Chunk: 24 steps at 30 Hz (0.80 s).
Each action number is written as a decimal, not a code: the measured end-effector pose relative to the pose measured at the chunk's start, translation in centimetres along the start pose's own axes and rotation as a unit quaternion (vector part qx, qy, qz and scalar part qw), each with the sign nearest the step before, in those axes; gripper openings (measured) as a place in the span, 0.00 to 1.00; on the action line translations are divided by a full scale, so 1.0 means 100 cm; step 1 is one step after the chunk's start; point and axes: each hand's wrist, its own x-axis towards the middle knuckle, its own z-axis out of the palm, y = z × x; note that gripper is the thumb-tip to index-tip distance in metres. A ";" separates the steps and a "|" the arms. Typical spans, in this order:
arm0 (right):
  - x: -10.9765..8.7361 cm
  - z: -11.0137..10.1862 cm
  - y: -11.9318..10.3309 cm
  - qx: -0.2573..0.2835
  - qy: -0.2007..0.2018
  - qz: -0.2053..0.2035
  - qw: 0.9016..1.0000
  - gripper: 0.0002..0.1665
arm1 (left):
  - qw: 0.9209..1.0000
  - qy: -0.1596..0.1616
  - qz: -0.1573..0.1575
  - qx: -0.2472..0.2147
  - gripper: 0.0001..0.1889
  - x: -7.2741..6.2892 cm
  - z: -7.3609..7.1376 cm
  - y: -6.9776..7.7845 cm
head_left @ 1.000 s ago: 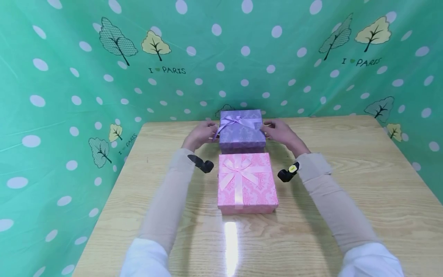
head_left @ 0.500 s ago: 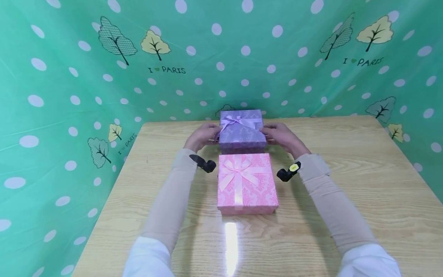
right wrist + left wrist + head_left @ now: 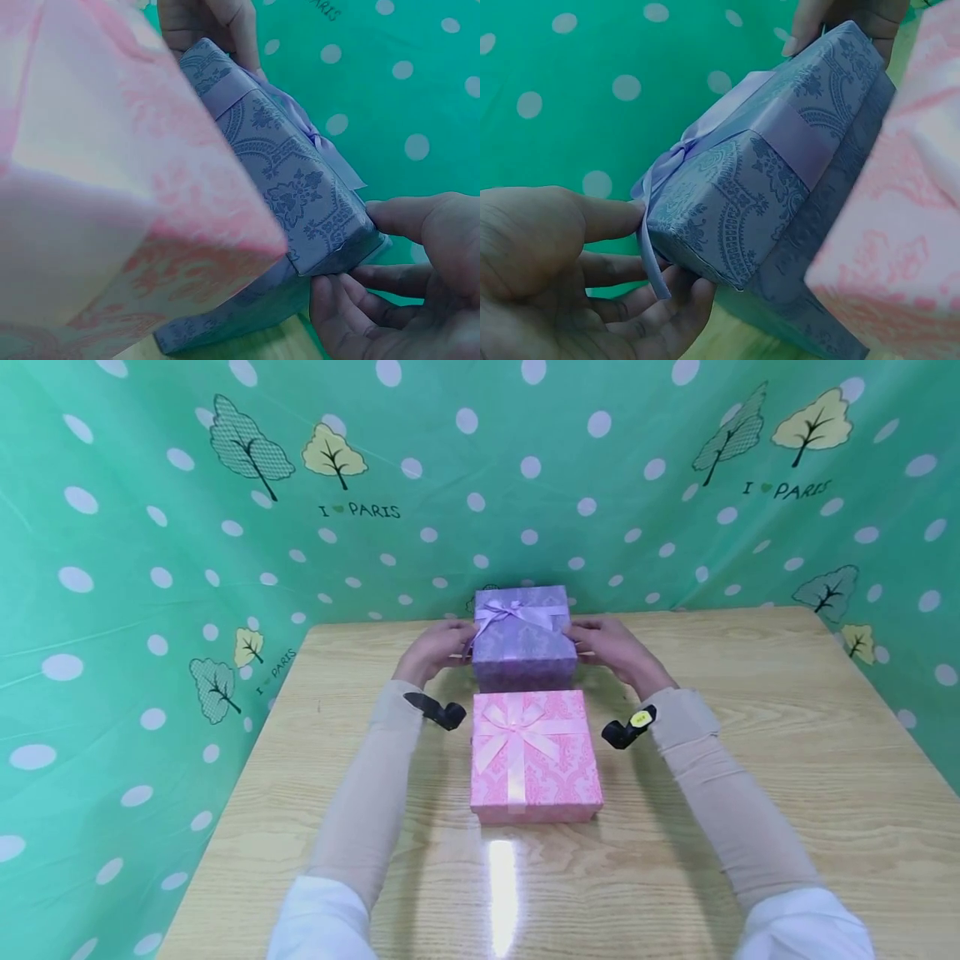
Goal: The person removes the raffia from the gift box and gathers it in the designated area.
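Between the left hand (image 3: 438, 647) and right hand (image 3: 611, 652), beyond the pink box (image 3: 536, 752): purple lid (image 3: 525, 639), above its base (image 3: 802, 255). Each hand pinches one side, thumb above, fingers near lower rim; neither nearer. Lid roughly square, no clear long axis. Clearance from base: cannot tell.

On the table (image 3: 750, 752), rear box (image 3: 523, 647) just behind front box (image 3: 555, 777).

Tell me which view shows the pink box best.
Head view: pink box unobstructed, with lid, bow and front all showing. Left wrist: blurred part, cut off at right, overlapping the purple box. Right wrist: bigger blurred part, cut off at left.
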 end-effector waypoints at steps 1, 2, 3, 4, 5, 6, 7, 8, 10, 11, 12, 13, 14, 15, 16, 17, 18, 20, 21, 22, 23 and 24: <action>-0.001 -0.001 -0.002 0.000 0.000 -0.002 1.000 0.34 | 1.000 0.001 0.001 -0.002 0.21 -0.001 0.000 0.002; -0.002 -0.001 -0.004 0.002 0.001 -0.003 1.000 0.34 | 1.000 0.001 0.002 -0.004 0.22 -0.002 -0.001 0.004; -0.003 -0.002 -0.006 0.004 0.001 -0.004 1.000 0.35 | 1.000 0.001 0.003 -0.008 0.22 -0.003 -0.001 0.007; -0.004 -0.003 -0.008 0.003 0.001 -0.005 1.000 0.35 | 1.000 0.002 0.005 -0.009 0.22 -0.004 -0.002 0.009; -0.005 -0.003 -0.010 0.005 0.003 -0.005 1.000 0.35 | 1.000 0.003 0.007 -0.008 0.22 -0.005 -0.002 0.012; -0.005 -0.004 -0.013 0.007 0.003 -0.007 1.000 0.36 | 1.000 0.004 0.008 -0.008 0.22 -0.007 -0.003 0.014; -0.006 -0.004 -0.015 0.009 0.004 -0.009 1.000 0.35 | 1.000 0.004 0.011 -0.008 0.22 -0.007 -0.003 0.017; -0.006 -0.004 -0.017 0.012 0.005 -0.012 1.000 0.36 | 1.000 0.005 0.013 -0.009 0.22 -0.007 -0.004 0.018; -0.006 -0.005 -0.020 0.012 0.007 -0.018 1.000 0.36 | 1.000 0.009 0.018 -0.011 0.22 -0.008 -0.004 0.021; -0.006 -0.005 -0.021 0.012 0.009 -0.020 1.000 0.36 | 1.000 0.009 0.021 -0.012 0.22 -0.009 -0.005 0.022; -0.005 -0.005 -0.022 0.010 0.011 -0.023 1.000 0.37 | 1.000 0.010 0.023 -0.016 0.22 -0.010 -0.005 0.023; -0.005 -0.005 -0.024 0.008 0.016 -0.025 1.000 0.37 | 0.999 0.010 0.027 -0.017 0.22 -0.010 -0.005 0.024; -0.005 -0.005 -0.025 0.007 0.022 -0.027 0.999 0.37 | 0.999 0.012 0.029 -0.016 0.23 -0.010 -0.006 0.025; -0.005 -0.005 -0.026 0.007 0.027 -0.029 0.999 0.38 | 0.999 0.015 0.032 -0.017 0.23 -0.011 -0.006 0.025; -0.004 -0.004 -0.027 0.004 0.033 -0.031 0.999 0.38 | 0.999 0.020 0.035 -0.016 0.23 -0.012 -0.006 0.026; -0.004 -0.004 -0.029 0.006 0.040 -0.033 0.999 0.38 | 0.999 0.026 0.038 -0.015 0.23 -0.012 -0.006 0.027; -0.004 -0.003 -0.030 0.004 0.045 -0.037 0.998 0.38 | 0.998 0.034 0.042 -0.014 0.23 -0.013 -0.006 0.028; -0.005 -0.002 -0.033 0.000 0.053 -0.046 0.998 0.38 | 0.997 0.055 0.053 -0.011 0.23 -0.014 -0.007 0.030; -0.005 -0.002 -0.035 -0.003 0.057 -0.050 0.997 0.38 | 0.996 0.065 0.058 -0.011 0.23 -0.015 -0.007 0.031; -0.006 -0.001 -0.037 -0.007 0.061 -0.054 0.997 0.37 | 0.995 0.072 0.064 -0.011 0.24 -0.016 -0.008 0.032; -0.006 -0.001 -0.039 -0.010 0.063 -0.058 0.996 0.37 | 0.995 0.078 0.069 -0.008 0.24 -0.017 -0.009 0.033; -0.007 0.000 -0.041 -0.016 0.065 -0.062 0.996 0.38 | 0.994 0.082 0.075 -0.006 0.24 -0.018 -0.010 0.034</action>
